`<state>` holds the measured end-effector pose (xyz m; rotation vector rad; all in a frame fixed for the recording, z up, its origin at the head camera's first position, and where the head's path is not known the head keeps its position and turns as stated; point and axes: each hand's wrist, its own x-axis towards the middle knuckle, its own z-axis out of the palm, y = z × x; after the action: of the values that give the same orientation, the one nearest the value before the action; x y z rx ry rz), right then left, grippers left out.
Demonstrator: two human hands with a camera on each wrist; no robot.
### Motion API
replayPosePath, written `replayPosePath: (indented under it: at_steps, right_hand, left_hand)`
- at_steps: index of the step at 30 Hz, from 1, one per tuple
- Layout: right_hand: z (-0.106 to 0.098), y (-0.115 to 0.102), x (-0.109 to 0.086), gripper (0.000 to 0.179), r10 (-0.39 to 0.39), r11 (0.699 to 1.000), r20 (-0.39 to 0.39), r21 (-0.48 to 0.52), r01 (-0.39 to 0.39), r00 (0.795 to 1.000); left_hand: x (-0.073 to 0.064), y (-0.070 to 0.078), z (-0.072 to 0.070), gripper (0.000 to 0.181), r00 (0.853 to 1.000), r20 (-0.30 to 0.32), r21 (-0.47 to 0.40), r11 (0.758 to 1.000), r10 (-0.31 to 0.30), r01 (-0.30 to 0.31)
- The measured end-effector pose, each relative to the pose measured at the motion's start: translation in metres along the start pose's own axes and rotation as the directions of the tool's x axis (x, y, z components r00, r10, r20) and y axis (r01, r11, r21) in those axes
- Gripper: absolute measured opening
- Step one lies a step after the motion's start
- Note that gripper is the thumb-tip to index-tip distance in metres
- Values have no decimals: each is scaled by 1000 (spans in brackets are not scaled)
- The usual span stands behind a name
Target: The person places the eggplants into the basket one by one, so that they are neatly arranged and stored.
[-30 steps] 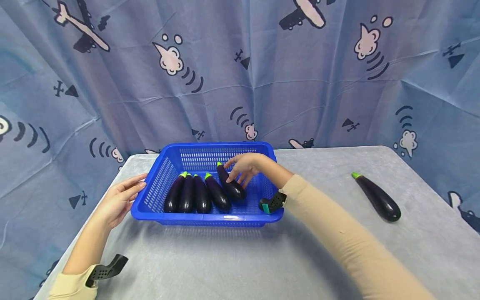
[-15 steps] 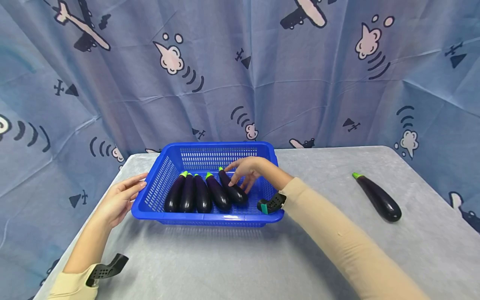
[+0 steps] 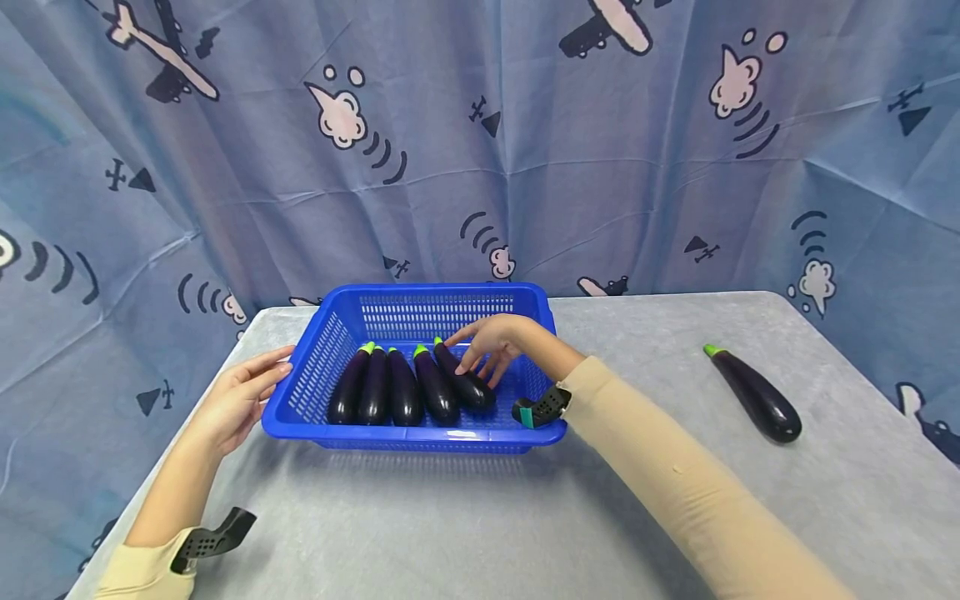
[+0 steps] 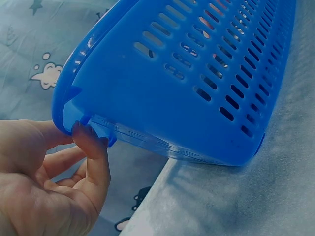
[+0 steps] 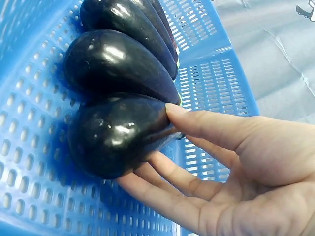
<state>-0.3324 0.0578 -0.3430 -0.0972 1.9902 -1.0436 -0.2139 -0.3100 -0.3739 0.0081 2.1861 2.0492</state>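
Observation:
A blue plastic basket (image 3: 420, 436) stands on the table, with several dark purple eggplants side by side in it, green stem ends at the back. My right hand (image 3: 493, 342) reaches inside and holds the rightmost eggplant (image 3: 471, 388). In the right wrist view the thumb lies on top of that eggplant (image 5: 115, 132) and the fingers reach around its lower side. It lies against the neighbouring eggplant (image 3: 437, 392). My left hand (image 3: 232, 404) is at the basket's left end. Its thumb and forefinger pinch the rim (image 4: 63, 105) in the left wrist view.
Another eggplant (image 3: 753, 396) lies alone on the right part of the grey table (image 3: 420, 533). A blue patterned curtain (image 3: 450, 167) hangs behind the table and along both sides.
My right hand has lowered the rightmost eggplant and brought it up against its neighbour. That neighbour has shifted slightly. My left hand stays at the rim.

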Motion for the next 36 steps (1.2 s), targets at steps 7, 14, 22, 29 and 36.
replayPosePath:
  at_steps: [7,14,22,29,36]
  right_hand:
    - [0,0,0,68,8,1000,-3,-19,-8,1000]
    - [0,-1,-1,61,5,1000,-49,-22,-7,999]
    - [-1,-4,-3,57,-7,1000,-90,-15,6,996]
    - [1,-7,-5,61,10,999,-120,-31,-14,993]
    - [2,-6,-4,64,32,999,-83,-20,-34,996]
  left_hand:
    - [0,-1,0,53,1000,-2,-2,1000,7,-7]
    - [0,-1,1,52,1000,-2,0,1000,12,-12]
    - [0,0,1,55,1000,-6,13,1000,8,-8]
    - [-1,1,1,55,1000,-10,22,1000,9,-9]
    - [-1,0,0,51,1000,-9,18,1000,5,-5]
